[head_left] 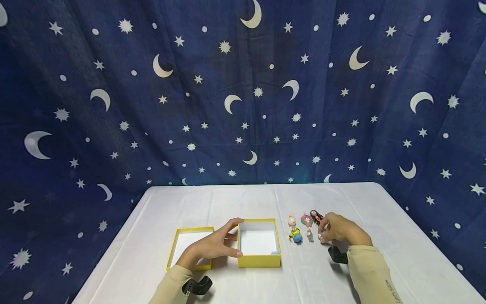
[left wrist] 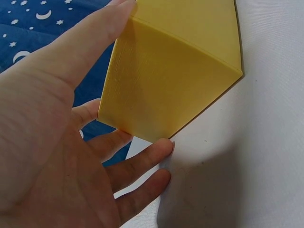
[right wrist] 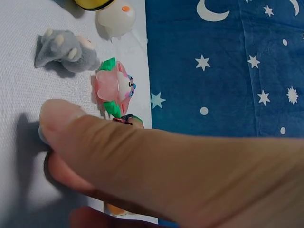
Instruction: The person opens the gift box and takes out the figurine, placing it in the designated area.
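My left hand (head_left: pixel 215 245) holds the yellow box (head_left: pixel 259 261) by its left side, thumb at the near corner and fingers at the far one. In the left wrist view the fingers spread along the yellow wall (left wrist: pixel 175 80). Inside the open box, a small light-blue piece (head_left: pixel 274 253) lies in the near right corner. My right hand (head_left: pixel 343 230) pinches a small grey figurine (head_left: pixel 321 237) at the table, mostly hidden by thumb and fingers. Beside it lies another grey figurine (right wrist: pixel 66 51), and a dark-haired doll (head_left: pixel 316 216) is just beyond the fingertips.
Left of the box lies its yellow-rimmed lid (head_left: pixel 193 229), partly under my left forearm. Between box and right hand are a blue-and-yellow minion figure (head_left: pixel 295 236), a white round figure (head_left: pixel 291 221) and a pink-and-green figure (head_left: pixel 306 220). A starry blue curtain (head_left: pixel 212 105) hangs behind the white table (head_left: pixel 322 196).
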